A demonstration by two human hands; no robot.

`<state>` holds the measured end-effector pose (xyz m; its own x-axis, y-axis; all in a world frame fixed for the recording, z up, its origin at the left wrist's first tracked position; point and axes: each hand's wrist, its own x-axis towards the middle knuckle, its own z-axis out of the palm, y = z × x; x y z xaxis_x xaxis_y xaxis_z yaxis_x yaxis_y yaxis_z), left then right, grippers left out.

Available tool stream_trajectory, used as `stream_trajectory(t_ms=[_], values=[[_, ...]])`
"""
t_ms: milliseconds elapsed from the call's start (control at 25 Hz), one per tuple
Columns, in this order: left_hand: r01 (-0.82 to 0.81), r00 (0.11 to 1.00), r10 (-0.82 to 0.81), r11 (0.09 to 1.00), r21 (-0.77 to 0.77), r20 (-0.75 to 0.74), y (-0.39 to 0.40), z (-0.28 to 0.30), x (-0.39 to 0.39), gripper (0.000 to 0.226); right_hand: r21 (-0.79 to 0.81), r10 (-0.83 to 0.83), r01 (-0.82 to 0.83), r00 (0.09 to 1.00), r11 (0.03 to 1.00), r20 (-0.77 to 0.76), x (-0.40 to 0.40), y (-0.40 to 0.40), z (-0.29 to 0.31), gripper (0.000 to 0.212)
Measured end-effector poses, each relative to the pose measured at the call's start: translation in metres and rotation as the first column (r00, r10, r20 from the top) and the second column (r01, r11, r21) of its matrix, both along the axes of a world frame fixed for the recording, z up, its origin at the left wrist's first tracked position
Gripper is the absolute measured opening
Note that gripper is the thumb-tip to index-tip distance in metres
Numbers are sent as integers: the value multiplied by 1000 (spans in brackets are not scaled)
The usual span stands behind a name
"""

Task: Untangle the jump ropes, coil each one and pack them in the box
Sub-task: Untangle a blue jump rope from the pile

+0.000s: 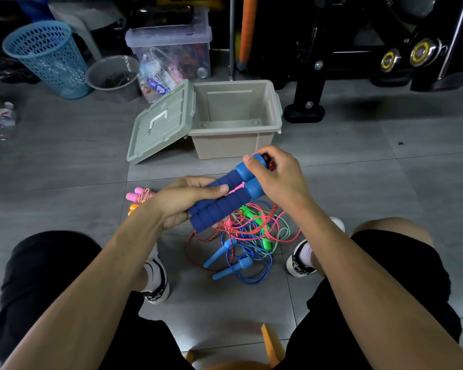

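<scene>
Jump ropes lie in 2 places on the grey tiled floor (64,161), with 1 more held above them. At 9 o'clock from the hands, a coiled pink-handled rope (141,194) rests on the tiles just beside the left wrist, with an orange piece showing under it. The left hand (183,202) curls its fingers and thumb round the lower ends of 2 dark blue foam handles (225,202), which lie side by side and slant up toward 1 o'clock. The right hand (277,177) grips their upper blue caps, its fingers closed over a wad of red cord (270,162) at the tip. Below the handles, at 6 o'clock, a tangle of ropes (247,236) sits between the 2 shoes: red, blue and pale green cords mixed with light blue handles (229,259) and green handles (259,225). At 12 o'clock stands the beige box (233,144), open, its grey-green lid (158,124) propped slanting against its left wall. Far off at 10 o'clock stands a blue mesh basket (47,57).
</scene>
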<state>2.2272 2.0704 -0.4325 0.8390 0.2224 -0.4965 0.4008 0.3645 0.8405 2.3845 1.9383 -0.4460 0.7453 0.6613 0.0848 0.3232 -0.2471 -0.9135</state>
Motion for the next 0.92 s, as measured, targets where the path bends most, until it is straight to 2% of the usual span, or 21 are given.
stream_trajectory(t_ms=[40, 80, 120, 160, 200, 240, 280, 360, 400, 480, 520, 560, 640, 720, 800, 840, 920], values=[[32, 999, -32, 995, 91, -6, 2, 1, 0, 31, -3, -16, 16, 1000, 1000, -11, 0, 1, 1, 26], [83, 996, -84, 949, 303, -11, 4, 2, 0, 27, -11, -32, 32, 999, 999, -25, 1, 2, 1, 28], [119, 991, -133, 797, 593, -19, 6, 2, 0, 26, -23, -53, 52, 998, 998, -39, 1, 3, 1, 29], [109, 985, -172, 549, 829, -16, 6, 0, 1, 31, -37, -76, 75, 996, 997, -52, 2, 4, 0, 31], [74, 979, -202, 314, 946, -10, 2, -1, 1, 43, -57, -101, 98, 993, 994, -61, 3, 5, -1, 33], [76, 977, -208, 164, 984, -41, -3, 0, 2, 57, -83, -127, 121, 989, 989, -72, 3, 7, -2, 34], [101, 979, -187, 75, 992, -85, -7, -1, 2, 69, -110, -153, 143, 984, 984, -90, 3, 8, -2, 35], [166, 977, -130, -48, 985, -171, -12, -9, 6, 85, -164, -193, 171, 973, 971, -127, 3, 12, -3, 36], [194, 974, -106, -68, 979, -200, -12, -13, 7, 89, -189, -200, 172, 970, 967, -136, 3, 14, -3, 37], [192, 975, -106, -48, 980, -196, -10, -20, 10, 86, -240, -203, 165, 969, 957, -142, 3, 16, -3, 38], [173, 977, -128, 6, 985, -171, -9, -23, 10, 80, -254, -206, 161, 965, 954, -164, 4, 15, -2, 38], [166, 978, -145, 102, 981, -151, -8, -25, 11, 73, -246, -210, 155, 954, 957, -216, 5, 14, -2, 38], [151, 986, -134, 418, 896, -103, -5, -27, 9, 58, -161, -191, 139, 911, 977, -367, 8, 13, 0, 39], [74, 997, -61, 719, 691, -44, -1, -28, 9, 41, -82, -128, 102, 891, 991, -435, 14, 9, 1, 44], [-96, 994, 110, 910, 403, -10, 1, -24, 11, 33, -49, -68, 54, 924, 997, -376, 19, 4, 2, 38], [-208, 977, 215, 948, 243, -4, 3, -21, 11, 31, -46, -38, 25, 955, 999, -293, 19, 1, 1, 31], [-380, 925, 380, 924, -35, -6, 6, -14, 12, 27, -65, 57, -61, 996, 996, -62, 13, -3, 0, 22]])
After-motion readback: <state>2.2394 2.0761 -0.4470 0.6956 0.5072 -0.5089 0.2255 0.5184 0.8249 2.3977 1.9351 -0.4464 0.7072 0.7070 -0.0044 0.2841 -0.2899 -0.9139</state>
